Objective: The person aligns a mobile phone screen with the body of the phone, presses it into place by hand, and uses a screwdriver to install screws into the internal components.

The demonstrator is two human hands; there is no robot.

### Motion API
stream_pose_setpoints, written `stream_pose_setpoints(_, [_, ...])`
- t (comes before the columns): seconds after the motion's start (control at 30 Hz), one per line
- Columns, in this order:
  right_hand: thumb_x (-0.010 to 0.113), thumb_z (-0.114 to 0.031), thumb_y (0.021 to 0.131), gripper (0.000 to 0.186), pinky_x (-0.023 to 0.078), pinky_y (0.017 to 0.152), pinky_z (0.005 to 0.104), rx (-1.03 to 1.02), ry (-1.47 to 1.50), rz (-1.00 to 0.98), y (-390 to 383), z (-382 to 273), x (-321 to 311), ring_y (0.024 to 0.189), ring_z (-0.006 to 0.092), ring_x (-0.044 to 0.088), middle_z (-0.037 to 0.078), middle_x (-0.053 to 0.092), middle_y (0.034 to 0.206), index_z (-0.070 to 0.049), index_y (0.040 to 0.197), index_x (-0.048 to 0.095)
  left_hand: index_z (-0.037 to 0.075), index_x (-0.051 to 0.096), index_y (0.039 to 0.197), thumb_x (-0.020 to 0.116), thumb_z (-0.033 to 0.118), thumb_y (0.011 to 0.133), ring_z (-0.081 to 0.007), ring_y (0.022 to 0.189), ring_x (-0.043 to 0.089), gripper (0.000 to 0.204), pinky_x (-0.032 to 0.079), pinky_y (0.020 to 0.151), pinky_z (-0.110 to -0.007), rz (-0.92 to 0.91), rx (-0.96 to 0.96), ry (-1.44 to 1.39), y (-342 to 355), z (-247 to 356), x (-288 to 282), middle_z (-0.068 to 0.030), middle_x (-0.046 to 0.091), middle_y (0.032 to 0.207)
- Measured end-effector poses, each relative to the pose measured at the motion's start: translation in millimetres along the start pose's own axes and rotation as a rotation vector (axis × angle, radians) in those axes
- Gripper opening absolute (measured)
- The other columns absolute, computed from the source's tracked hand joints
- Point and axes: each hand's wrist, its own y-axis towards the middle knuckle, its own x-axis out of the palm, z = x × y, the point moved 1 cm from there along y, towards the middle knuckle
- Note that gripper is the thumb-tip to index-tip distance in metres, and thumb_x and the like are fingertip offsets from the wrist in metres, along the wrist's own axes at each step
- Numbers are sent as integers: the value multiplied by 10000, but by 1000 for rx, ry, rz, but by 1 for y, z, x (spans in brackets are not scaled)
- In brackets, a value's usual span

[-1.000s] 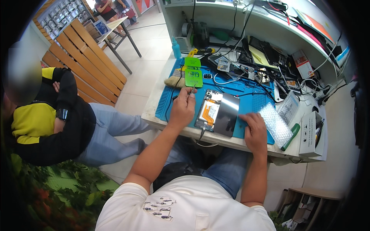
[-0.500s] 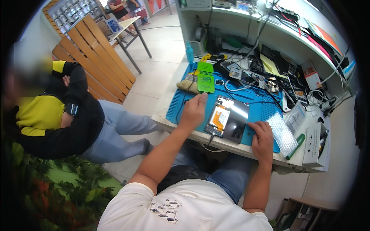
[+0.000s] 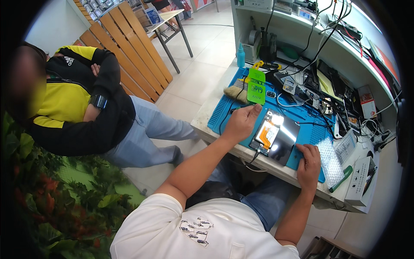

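An opened phone lies on the blue work mat (image 3: 222, 110), its battery and orange ribbon cable (image 3: 266, 137) exposed. Beside it on the right is a glossy black screen panel (image 3: 284, 144). A dark cable (image 3: 255, 156) meets the phone's near edge. My left hand (image 3: 241, 124) is closed just left of the phone, thumb up against the fingers; whatever it may grip is hidden. My right hand (image 3: 309, 165) rests at the panel's right edge with loosely bent fingers apart, holding nothing I can see.
Beyond the phone lie a brush (image 3: 236, 92), a green card (image 3: 256, 88) and a small square device (image 3: 271, 93). Parts and cables crowd the back right. Bubble wrap (image 3: 329, 164), a green tube (image 3: 341, 178) and a white box (image 3: 360, 181) sit right. A person (image 3: 79, 103) stands left, arms folded.
The whole view has shifted, so the bench and both hands appear farther right. Both hands keep nearly the same places beside the phone and the panel.
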Motion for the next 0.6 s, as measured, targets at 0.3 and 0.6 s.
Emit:
stream_pose_setpoints(0.3, [539, 133, 825, 507, 528, 1046, 483, -2, -9, -1, -4, 5, 0, 1137, 399, 662, 205, 702, 1160, 7, 1248, 789, 72, 586, 855, 492, 587, 1221, -92, 641, 485, 639, 391, 581, -313, 4, -54, -240, 3, -19, 1, 17, 505, 700])
stream_pose_setpoints(0.6, [600, 77, 829, 480, 525, 1021, 500, -31, -11, 22, -1, 8, 2, 1103, 386, 660, 152, 732, 1154, -53, 1246, 800, 79, 772, 1197, 512, 337, 1232, -30, 684, 429, 368, 364, 616, -216, -120, -145, -346, 1, -6, -6, 60, 521, 814])
